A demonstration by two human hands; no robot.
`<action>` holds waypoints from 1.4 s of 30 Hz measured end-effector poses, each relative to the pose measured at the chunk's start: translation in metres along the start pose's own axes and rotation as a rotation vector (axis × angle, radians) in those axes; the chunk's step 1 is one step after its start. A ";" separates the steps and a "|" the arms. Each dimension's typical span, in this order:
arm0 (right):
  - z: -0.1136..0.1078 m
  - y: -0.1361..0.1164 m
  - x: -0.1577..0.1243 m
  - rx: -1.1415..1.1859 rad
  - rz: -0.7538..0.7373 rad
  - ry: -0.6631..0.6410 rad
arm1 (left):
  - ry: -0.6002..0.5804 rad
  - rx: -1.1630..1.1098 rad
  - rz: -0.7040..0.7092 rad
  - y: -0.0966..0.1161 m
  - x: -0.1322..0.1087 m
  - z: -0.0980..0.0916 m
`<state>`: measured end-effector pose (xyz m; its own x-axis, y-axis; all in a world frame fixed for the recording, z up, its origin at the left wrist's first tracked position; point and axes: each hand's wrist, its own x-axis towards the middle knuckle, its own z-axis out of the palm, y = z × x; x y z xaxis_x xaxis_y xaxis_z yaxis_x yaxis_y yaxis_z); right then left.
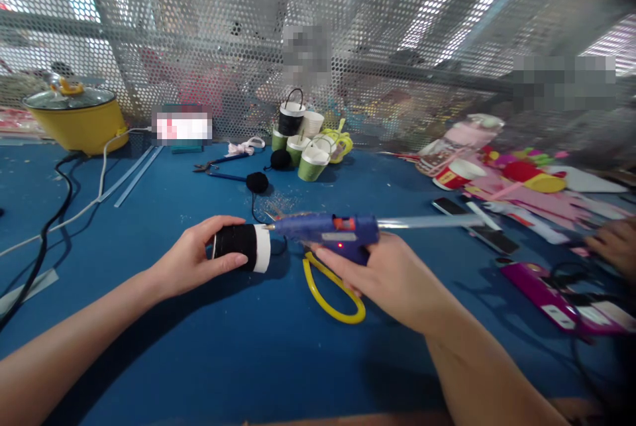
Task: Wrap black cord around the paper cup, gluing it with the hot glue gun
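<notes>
My left hand (pixel 196 255) is wrapped round a paper cup (pixel 242 247) lying on its side, mostly covered in black yarn with a white band at its right end. My right hand (pixel 382 273) grips a blue hot glue gun (pixel 330 230) with a clear glue stick (pixel 427 221) sticking out behind it. The gun's nozzle points left and touches the cup's white end. Yellow-handled scissors (pixel 330 293) lie on the blue table (pixel 238 346) under my right hand. A black yarn strand runs from the cup toward a black yarn ball (pixel 257 181).
Several green, white and black cups (pixel 303 141) stand at the back centre. A yellow cooker (pixel 77 118) with cables sits far left. Pliers (pixel 218 164) lie behind the yarn. Craft clutter, a phone (pixel 470 220), a purple device (pixel 556 297) and another person's hand (pixel 613 244) fill the right. Perforated metal screen behind.
</notes>
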<state>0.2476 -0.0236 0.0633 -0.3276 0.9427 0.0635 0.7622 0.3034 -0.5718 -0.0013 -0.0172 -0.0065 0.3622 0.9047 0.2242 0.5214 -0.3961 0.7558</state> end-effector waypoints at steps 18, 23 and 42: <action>0.019 0.081 0.080 -0.174 0.250 0.243 | 0.044 0.106 0.266 -0.001 -0.003 0.007; 0.018 0.039 0.063 -0.211 0.041 0.284 | 0.057 0.087 0.260 -0.002 -0.004 0.008; 0.033 -0.031 0.035 0.267 -0.131 0.039 | 0.036 -0.103 0.173 0.001 -0.003 0.009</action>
<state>0.1939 -0.0046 0.0566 -0.3877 0.9042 0.1793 0.5393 0.3802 -0.7514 0.0056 -0.0218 -0.0118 0.4109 0.8305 0.3760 0.3717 -0.5292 0.7627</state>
